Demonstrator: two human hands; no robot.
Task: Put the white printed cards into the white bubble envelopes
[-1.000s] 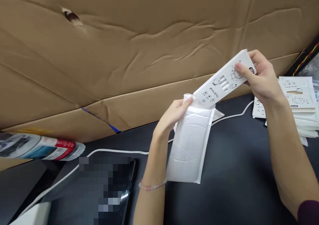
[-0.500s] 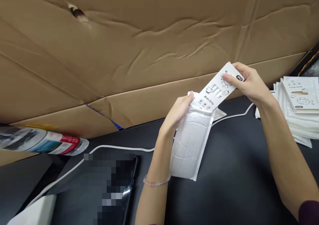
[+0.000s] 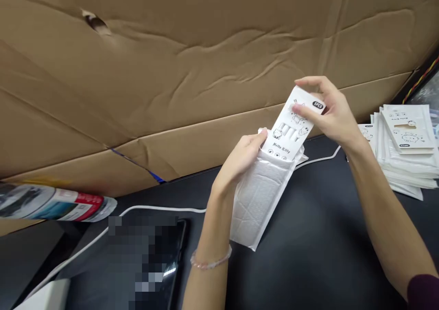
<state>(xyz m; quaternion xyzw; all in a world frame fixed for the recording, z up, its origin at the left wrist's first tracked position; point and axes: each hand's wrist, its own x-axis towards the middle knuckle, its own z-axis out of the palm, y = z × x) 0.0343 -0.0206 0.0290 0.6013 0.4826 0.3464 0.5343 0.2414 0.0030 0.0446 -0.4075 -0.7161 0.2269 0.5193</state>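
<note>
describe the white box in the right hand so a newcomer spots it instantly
Look in front of the big brown cardboard for the right hand, above the dark table. It holds a slim white box marked 5PCS, slanting into a white envelope. Unlike the similar boxes lying at right, it is held, partly inside that envelope.

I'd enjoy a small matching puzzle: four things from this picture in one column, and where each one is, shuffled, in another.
1. Printed box
2. Padded envelope
3. Beaded bracelet
4. White cable

A. Held near its opening by the left hand
B. Lying across the dark tabletop
C. Held by the right hand
D. Around the left forearm

Pairs: 1-C, 2-A, 3-D, 4-B
</note>
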